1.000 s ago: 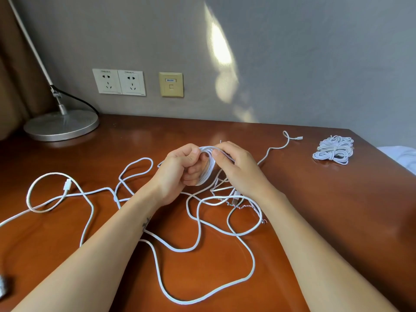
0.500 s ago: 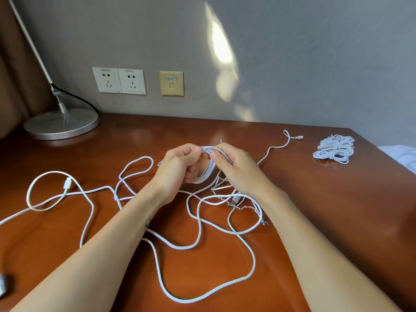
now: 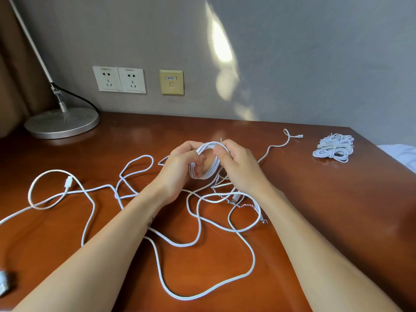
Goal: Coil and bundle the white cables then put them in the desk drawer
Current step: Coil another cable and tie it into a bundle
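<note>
A small coil of white cable [image 3: 210, 170] is held upright above the middle of the brown desk [image 3: 315, 199]. My left hand [image 3: 177, 170] grips its left side with curled fingers. My right hand [image 3: 238, 167] grips its right side, thumb on top of the loops. Loose white cable [image 3: 202, 291] trails from the coil in wide loops across the desk toward me and to the left. A twisted coloured tie [image 3: 245, 206] lies under my right wrist. A finished bundle of white cables [image 3: 334, 148] sits at the desk's far right. The drawer is out of view.
A lamp with a round metal base [image 3: 62, 123] stands at the back left, its black cord running to the wall. Two wall sockets [image 3: 119, 79] and a beige data port [image 3: 171, 82] are on the grey wall. White fabric [image 3: 403, 154] lies beyond the right desk edge.
Both hands stay on the coil and have shifted only slightly. The loose cable loops on the desk lie almost as before.
</note>
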{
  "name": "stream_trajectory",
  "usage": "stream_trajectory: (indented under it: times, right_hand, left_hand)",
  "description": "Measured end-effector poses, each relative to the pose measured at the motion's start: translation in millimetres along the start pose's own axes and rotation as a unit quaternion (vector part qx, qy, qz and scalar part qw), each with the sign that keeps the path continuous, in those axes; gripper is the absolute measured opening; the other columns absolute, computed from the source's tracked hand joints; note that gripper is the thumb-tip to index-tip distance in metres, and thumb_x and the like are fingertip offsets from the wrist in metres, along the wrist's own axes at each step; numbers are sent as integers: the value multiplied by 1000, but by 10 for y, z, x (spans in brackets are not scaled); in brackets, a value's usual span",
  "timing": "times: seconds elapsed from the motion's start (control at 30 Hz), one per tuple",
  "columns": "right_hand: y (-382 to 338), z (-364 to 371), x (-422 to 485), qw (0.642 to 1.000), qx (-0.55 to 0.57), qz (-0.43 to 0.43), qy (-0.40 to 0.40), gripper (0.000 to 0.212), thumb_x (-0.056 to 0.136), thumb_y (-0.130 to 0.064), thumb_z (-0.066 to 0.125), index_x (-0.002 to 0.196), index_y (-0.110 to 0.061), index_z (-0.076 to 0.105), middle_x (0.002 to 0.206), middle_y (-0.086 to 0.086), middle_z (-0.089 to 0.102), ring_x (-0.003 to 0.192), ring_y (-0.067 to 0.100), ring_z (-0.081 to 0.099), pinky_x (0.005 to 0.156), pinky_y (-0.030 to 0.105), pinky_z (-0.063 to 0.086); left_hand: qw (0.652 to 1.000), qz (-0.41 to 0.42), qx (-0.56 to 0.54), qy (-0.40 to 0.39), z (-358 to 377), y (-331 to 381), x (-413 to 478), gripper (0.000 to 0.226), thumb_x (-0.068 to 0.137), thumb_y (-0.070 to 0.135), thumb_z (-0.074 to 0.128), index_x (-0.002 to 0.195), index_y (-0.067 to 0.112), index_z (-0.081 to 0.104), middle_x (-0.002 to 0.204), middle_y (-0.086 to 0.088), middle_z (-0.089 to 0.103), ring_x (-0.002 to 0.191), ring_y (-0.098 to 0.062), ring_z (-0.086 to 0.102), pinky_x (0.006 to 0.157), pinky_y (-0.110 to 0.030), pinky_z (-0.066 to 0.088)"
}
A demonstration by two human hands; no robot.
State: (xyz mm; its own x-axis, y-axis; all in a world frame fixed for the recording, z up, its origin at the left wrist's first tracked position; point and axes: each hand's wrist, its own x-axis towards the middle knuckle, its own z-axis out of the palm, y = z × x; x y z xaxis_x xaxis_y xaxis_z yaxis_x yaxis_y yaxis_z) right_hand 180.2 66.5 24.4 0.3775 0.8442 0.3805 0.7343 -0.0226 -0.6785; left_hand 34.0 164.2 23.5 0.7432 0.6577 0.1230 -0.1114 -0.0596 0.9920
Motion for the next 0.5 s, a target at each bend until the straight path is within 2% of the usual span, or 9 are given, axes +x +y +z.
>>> stream_trajectory:
  times: [0.07,0.13,0.27,0.37,0.5]
  right_hand:
    - [14,1,7,1000,4,14,6,29,111,-39,40,100,-21,60,71,-9,53,60,-4,53,53,13,40]
    - [22,-13,4,999,29,28,17,31,111,-38,39,99,-19,60,71,-10,53,58,-3,52,52,13,39]
    - [34,-11,5,998,52,32,28,32,110,-42,39,99,-21,61,70,-11,54,58,-2,52,55,17,39]
    - [52,-4,23,996,61,47,41,33,110,-42,39,102,-20,62,72,-7,56,58,0,51,56,18,41]
    - [55,-18,25,993,79,58,61,32,111,-39,41,105,-17,63,68,-8,54,54,-1,50,52,14,40]
  left_hand:
    - [1000,-3,-1,11,3,-8,5,24,96,0,48,113,4,65,77,8,62,69,-8,62,66,-20,51]
    - [1000,-1,9,11,6,-19,3,25,102,5,49,119,11,65,77,12,64,72,-5,64,71,-20,51]
    - [992,33,117,45,10,-39,-3,24,109,19,48,125,24,65,83,12,66,77,0,62,74,-15,50]
    - [988,44,134,55,-1,-32,-7,23,107,25,53,127,27,64,94,5,71,89,-9,67,83,-20,52]
    - [992,42,120,22,7,-21,-19,33,102,32,61,134,27,61,114,10,74,107,-7,69,92,-21,54]
